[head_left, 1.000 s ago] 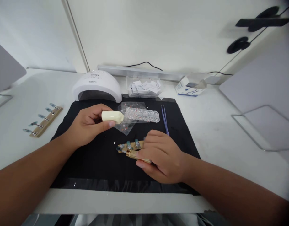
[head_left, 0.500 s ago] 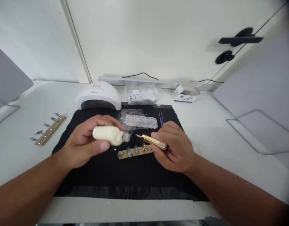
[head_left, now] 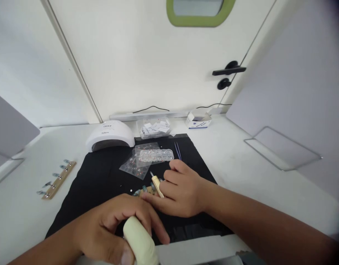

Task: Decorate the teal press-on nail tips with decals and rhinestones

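Nearest the camera, the left hand (head_left: 114,230) was curled around a cream bottle (head_left: 140,243), thumb under it and fingers wrapped over its top, low over the near edge of the black mat (head_left: 97,180). Just beyond its knuckles, the right hand (head_left: 180,193) rested on the mat with its fingers pressed together in a pinch on a gold-handled brush (head_left: 157,181), the thin tip pointing up and away to the left. Under that hand's fingertips lay a wooden strip of nail tips (head_left: 143,190), mostly covered by both hands. Farther out from the right hand sat a clear compartment box of gems (head_left: 155,155) on some clear packets (head_left: 132,167), with purple tweezers (head_left: 177,151) just to the right of the box. Well off to the left of the left hand, on the white table (head_left: 241,162), lay a second strip of nail tips (head_left: 57,179). Beyond the mat stood a white nail lamp (head_left: 110,134), a clear tub of white slips (head_left: 154,127) and a small open carton (head_left: 198,119) by the wall.
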Available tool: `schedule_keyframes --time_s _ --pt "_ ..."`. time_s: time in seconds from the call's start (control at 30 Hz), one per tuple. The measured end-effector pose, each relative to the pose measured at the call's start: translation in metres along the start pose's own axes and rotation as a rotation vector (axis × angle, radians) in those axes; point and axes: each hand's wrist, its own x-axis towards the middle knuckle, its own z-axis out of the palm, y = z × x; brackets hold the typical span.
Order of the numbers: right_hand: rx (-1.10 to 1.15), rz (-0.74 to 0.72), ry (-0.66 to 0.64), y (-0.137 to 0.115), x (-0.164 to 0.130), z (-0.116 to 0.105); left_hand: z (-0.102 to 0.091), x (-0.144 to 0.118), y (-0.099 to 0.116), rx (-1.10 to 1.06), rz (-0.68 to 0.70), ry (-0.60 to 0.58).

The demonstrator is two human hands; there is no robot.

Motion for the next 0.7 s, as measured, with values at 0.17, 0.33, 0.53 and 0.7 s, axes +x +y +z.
schedule_keyframes --time_s 0.17,0.33,0.53,0.7 --pt "0.021 -0.029 -0.032 -0.006 0.001 0.001 0.012 0.006 -0.002 0.06 -0.006 -0.083" --pt "-0.003 -0.033 -0.067 -0.002 0.002 -0.005 0.008 0.001 -0.006 0.01 0.0 -0.014" --pt "0.018 -0.028 -0.058 0.0 0.004 -0.008 -0.002 -0.001 -0.007 -0.052 0.037 0.023" --pt "0.074 -0.049 -0.086 -0.006 0.005 -0.003 0.007 0.007 -0.009 -0.046 -0.059 -0.123"
